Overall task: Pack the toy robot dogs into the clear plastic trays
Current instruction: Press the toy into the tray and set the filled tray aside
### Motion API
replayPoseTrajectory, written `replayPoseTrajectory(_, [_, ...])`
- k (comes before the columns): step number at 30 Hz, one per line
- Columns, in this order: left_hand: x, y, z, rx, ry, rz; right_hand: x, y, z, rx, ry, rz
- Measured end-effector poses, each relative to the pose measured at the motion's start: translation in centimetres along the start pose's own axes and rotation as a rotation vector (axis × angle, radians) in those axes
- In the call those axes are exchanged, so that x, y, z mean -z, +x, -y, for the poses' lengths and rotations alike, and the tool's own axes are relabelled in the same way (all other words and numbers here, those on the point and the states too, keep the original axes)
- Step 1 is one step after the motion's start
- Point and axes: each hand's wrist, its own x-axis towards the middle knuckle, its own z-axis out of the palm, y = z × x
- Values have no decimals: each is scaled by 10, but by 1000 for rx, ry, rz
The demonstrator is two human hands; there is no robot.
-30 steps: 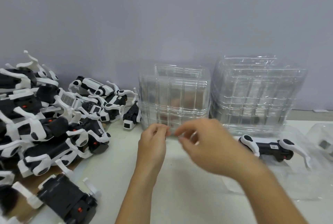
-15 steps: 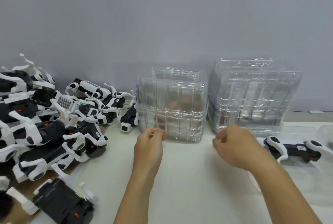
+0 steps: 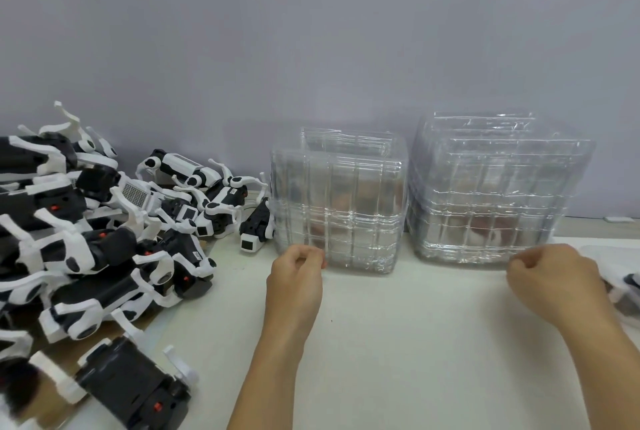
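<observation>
2 ribbed clear tray stacks.

The hands are now well apart: the right hand, a second ago beside the left hand in front of the left stack of trays, sits before the right stack. The toy dog on the right, earlier in full view, is mostly off-frame, seemingly because the camera turned.
</observation>
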Motion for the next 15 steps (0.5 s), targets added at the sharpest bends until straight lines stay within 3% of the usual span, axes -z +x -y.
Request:
replayPoseTrajectory(4, [-1,-1,0,3,-6,4,-4,-14,28,194,55,-77])
replayPoseTrajectory(8, [-1,-1,-1,4,-13,6,0,-45,76,581,266,-222])
replayPoseTrajectory(11, [-3,-2,-1,2,-13,12,-3,-67,112,884,373,-224])
replayPoseTrajectory(13, [-3,-3,-1,-4,-18,20,-9,-71,135,963,304,-162])
replayPoseTrajectory(15, [-2,-3,-2,-6,-31,30,-14,-65,156,951,81,-85])
